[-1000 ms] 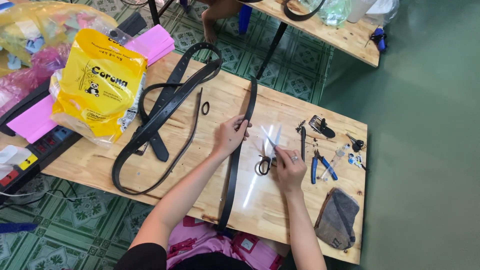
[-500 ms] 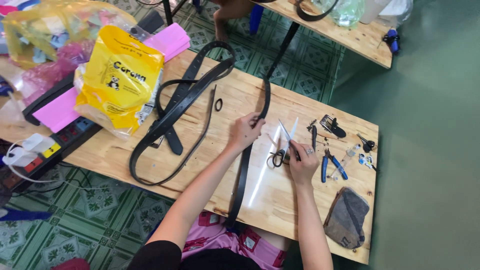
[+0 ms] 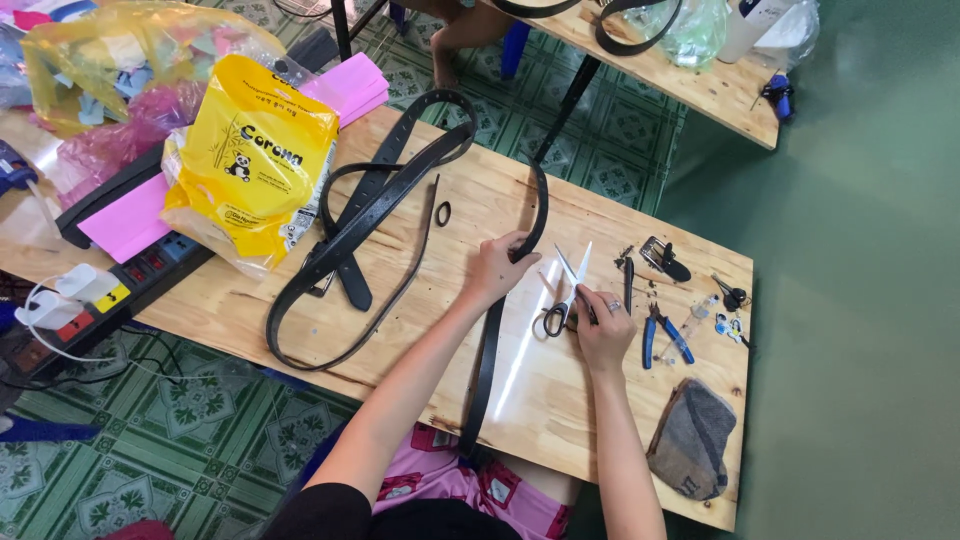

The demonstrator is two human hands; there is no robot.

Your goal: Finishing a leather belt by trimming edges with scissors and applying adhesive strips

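My left hand (image 3: 497, 270) grips a long black belt strap (image 3: 487, 360) where it bends. The strap curves up past my fingers and runs down off the near edge of the wooden table (image 3: 560, 410). My right hand (image 3: 603, 332) lies just right of it, fingers curled, pinching black-handled scissors (image 3: 560, 300) near the pivot. The scissors lie on the wood with their blades spread and pointing away from me.
Looped black belts (image 3: 365, 215) and a small black ring (image 3: 442, 213) lie left of the strap. A yellow bag (image 3: 250, 165), pink sheets (image 3: 130, 222) and a power strip (image 3: 150, 262) sit far left. Blue-handled pliers (image 3: 660, 335), a buckle (image 3: 663, 258) and a grey pouch (image 3: 692, 440) lie right.
Both hands keep their hold on the strap and the scissors. My head has moved, so the table sits lower and further right in view.
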